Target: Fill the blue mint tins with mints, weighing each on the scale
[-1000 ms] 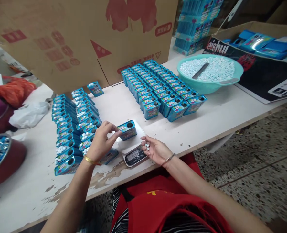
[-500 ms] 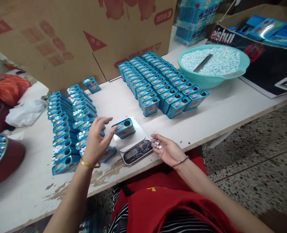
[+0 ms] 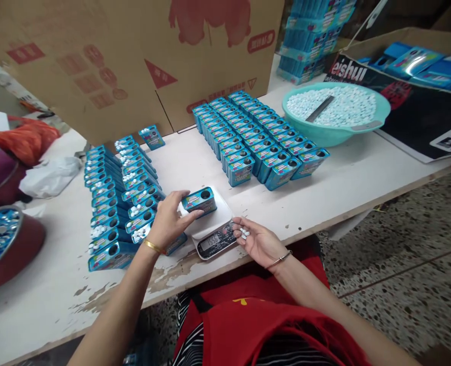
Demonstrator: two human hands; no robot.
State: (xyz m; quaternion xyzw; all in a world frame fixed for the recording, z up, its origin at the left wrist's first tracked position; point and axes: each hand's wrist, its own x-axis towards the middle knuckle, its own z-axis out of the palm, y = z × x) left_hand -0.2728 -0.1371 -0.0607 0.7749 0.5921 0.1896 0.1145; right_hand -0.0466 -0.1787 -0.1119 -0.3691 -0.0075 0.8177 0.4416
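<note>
A blue printed tin (image 3: 203, 202) with a round hole in its top stands on the white plate of a kitchen scale (image 3: 220, 239). My left hand (image 3: 172, 216) closes round the tin's left end, thumb on the near side and fingers on the far side. To the right of the scale, palm up, my right hand (image 3: 258, 241) cups a few small white candies (image 3: 244, 233) in its curled fingers. Left of my left hand stand rows of similar tins (image 3: 109, 216), many with white candies on their tops.
Beyond the scale stand rows of tins (image 3: 243, 170) with open holes. A turquoise bowl (image 3: 335, 133) full of pale candies holds a dark flat stick (image 3: 320, 109). A large cardboard box (image 3: 126, 101) closes off the back. A red tub (image 3: 31, 244) sits at the left edge.
My left hand has moved from beside the tin to a grip round its left end. My right hand still holds the candies, a little closer to the scale. The view has shifted slightly.
</note>
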